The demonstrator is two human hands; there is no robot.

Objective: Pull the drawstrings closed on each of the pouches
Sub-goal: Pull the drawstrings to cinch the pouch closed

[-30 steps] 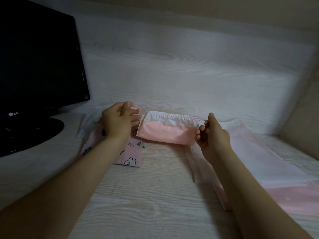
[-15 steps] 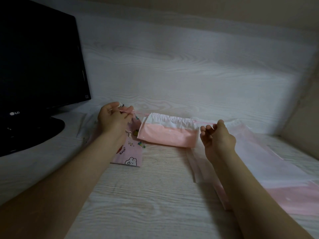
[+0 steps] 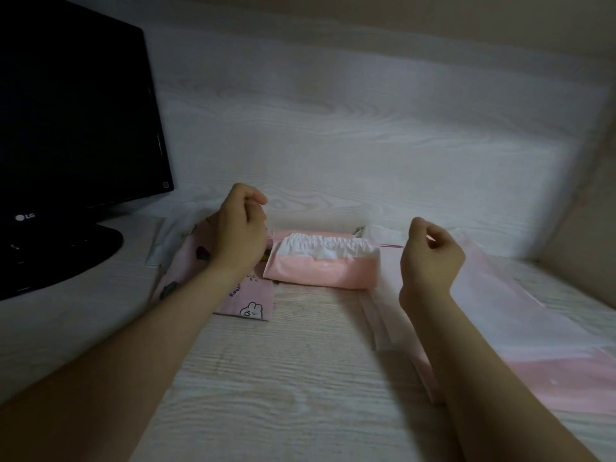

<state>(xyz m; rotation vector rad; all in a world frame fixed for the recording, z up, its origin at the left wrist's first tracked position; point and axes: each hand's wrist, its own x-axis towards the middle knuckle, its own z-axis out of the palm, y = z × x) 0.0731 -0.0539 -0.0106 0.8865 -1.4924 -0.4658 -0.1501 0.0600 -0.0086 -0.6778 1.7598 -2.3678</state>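
A small pouch (image 3: 325,266) with a pink body and a gathered white top lies on the desk between my hands. Thin pink drawstrings run out of both its ends. My left hand (image 3: 240,230) pinches the left drawstring, raised above the pouch's left end. My right hand (image 3: 430,258) pinches the right drawstring (image 3: 390,245), held to the right of the pouch. Under my left forearm lies a flat pink pouch with a rabbit print (image 3: 248,300). A larger pale pink and white pouch (image 3: 520,315) lies flat under my right arm.
A black monitor (image 3: 73,128) on its stand fills the left side. A white wood-grain back wall stands just behind the pouches, and a beige side wall (image 3: 586,221) closes in on the right. The wood-grain desk (image 3: 283,378) stretches toward me between my arms.
Both hands have moved apart, the left one up and left, the right one further right. The pouch's white top has bunched tighter and the pouch has become narrower.
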